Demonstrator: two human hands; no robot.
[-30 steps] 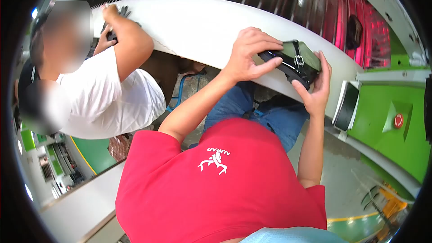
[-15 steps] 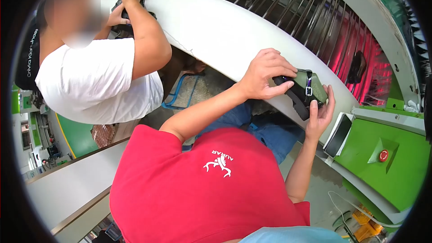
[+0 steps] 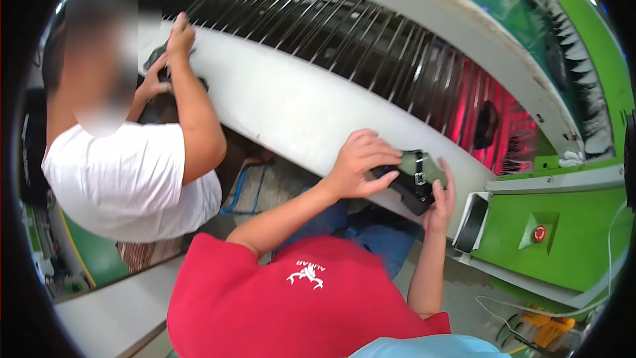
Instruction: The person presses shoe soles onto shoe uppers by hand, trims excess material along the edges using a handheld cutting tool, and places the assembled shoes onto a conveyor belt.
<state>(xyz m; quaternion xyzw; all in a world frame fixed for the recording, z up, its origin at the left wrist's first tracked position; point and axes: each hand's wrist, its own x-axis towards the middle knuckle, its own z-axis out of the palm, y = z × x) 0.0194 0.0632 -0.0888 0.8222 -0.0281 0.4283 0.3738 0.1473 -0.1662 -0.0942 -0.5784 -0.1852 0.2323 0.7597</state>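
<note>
Between my two hands is a thick-soled sandal [image 3: 421, 176], with a black sole, a dark strap with a shiny buckle, and a smooth green part showing under the strap. My left hand [image 3: 364, 167] holds its left end, fingers over the top and thumb on the near side. At the other end, my right hand [image 3: 441, 200] grips it with fingers and thumb, palm turned up. The sandal is held at the near edge of a white ledge [image 3: 291, 86], tilted with its sole side toward me. My fingers hide both of its ends.
Metal rods [image 3: 344, 46] run along beyond the ledge. A dark shoe [image 3: 487, 124] lies on them in red light. To the right stands a green machine panel with a red emergency button [image 3: 540, 233]. A co-worker in a white shirt [image 3: 126, 185] handles a dark object at left.
The camera view has shifted, so the rods and machine frame show more fully. Both hands keep their hold on the sandal, with little change in grip.
</note>
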